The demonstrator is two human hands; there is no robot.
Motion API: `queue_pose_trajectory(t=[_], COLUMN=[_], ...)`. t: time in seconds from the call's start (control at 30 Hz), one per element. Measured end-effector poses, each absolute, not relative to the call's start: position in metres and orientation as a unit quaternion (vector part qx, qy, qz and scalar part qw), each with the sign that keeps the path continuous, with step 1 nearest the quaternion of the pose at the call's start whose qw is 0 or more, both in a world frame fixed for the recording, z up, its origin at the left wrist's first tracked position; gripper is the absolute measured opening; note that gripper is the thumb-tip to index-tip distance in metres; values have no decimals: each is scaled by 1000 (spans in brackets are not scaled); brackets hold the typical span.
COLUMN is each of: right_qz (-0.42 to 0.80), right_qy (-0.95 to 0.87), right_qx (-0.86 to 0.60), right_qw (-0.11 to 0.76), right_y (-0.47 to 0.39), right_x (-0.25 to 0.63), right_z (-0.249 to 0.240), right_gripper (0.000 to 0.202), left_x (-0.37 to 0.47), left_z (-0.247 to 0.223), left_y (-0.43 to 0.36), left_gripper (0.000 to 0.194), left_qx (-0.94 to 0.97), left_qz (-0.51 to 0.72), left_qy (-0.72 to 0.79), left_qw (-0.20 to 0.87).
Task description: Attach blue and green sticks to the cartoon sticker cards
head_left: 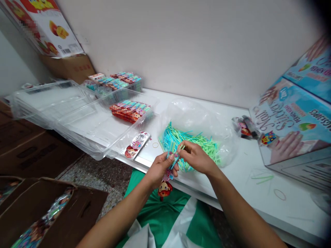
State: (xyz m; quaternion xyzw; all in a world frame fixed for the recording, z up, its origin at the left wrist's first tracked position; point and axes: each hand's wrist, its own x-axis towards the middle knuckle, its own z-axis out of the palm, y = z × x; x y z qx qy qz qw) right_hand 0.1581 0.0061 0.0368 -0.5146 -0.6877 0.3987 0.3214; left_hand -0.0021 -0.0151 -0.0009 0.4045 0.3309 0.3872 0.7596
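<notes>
My left hand is closed around a small printed packet with a red-haired cartoon figure on its hanging end. Thin blue and green sticks stand up at the packet's upper end. Against that end, my right hand pinches a few thin green sticks; whether their tips are inside the packet I cannot tell. Just behind both hands, a clear plastic bag lies open on the white table, with a loose heap of blue and green sticks in it. Left of my hands lies a flat stack of printed packets.
Clear plastic trays sit at the left, one holding a row of filled packets. Another full tray stands behind. Blue printed boxes rise at the right. Loose sticks and a rubber band lie nearby. An open carton is lower left.
</notes>
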Motion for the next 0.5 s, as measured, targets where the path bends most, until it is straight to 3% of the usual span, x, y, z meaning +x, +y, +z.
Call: queue_pose_trajectory(t=[0.5], right_qz=[404], right_qy=[-681], right_qx=[-496], right_qw=[357], right_y=[5], right_x=[152], right_z=[38], right_gripper=[15], left_x=[-6], left_z=[0], left_y=[-17], left_gripper=[28], left_qx=[438], left_qz=[370], left_qy=[326], left_qw=[752])
